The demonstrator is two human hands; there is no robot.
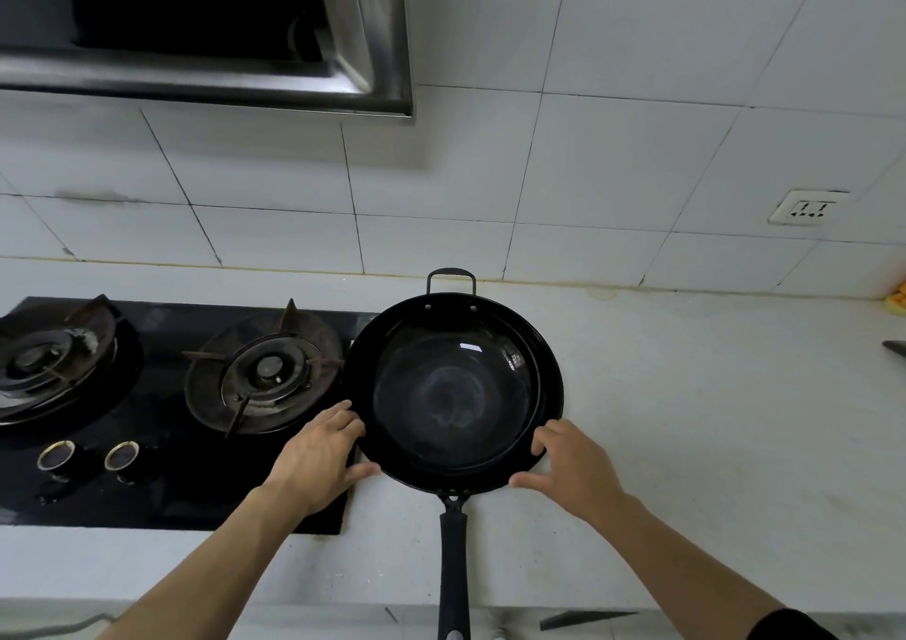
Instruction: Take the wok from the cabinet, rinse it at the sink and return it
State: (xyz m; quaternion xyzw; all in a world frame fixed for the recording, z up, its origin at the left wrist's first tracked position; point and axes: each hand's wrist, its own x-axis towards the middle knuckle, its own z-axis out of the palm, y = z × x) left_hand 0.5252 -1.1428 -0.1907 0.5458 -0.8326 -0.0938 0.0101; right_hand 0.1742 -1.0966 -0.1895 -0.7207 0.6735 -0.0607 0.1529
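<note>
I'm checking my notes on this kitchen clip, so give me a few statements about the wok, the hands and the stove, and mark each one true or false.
1. The wok sits on the white countertop, to the right of the gas stove. True.
2. The left hand grips the wok's long handle. False: it is at the wok's left rim, and the handle points toward the person, untouched.
3. The right hand is at the wok's right rim. True.
4. The wok is full of vegetables. False: only its dark inside shows.
5. A burner is lit. False: no flame shows on either burner.
</note>
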